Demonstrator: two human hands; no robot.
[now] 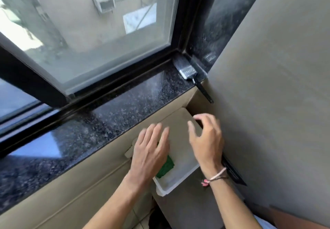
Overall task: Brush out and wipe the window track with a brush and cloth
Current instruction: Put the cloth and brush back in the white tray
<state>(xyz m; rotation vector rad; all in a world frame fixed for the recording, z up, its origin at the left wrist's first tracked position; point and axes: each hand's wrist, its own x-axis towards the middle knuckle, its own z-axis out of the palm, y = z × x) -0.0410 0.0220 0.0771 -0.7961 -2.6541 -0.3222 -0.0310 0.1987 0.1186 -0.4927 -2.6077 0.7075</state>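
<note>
A flat paintbrush (189,72) with a black handle and metal ferrule lies at the right end of the black granite sill (114,107), its bristles in the corner of the dark window track (114,84). A green cloth (165,168) lies in a white tray (178,175) below the sill, partly hidden under my left hand (150,153). That hand hovers over the cloth with fingers spread; whether it touches the cloth is unclear. My right hand (205,139) is open above the tray's right side and holds nothing.
The window sash (100,32) with its dark frame stands over the track. A beige wall (267,85) closes the right side, and a beige wall panel (71,193) runs below the sill. A dark strip (234,173) lies along the wall beside the tray.
</note>
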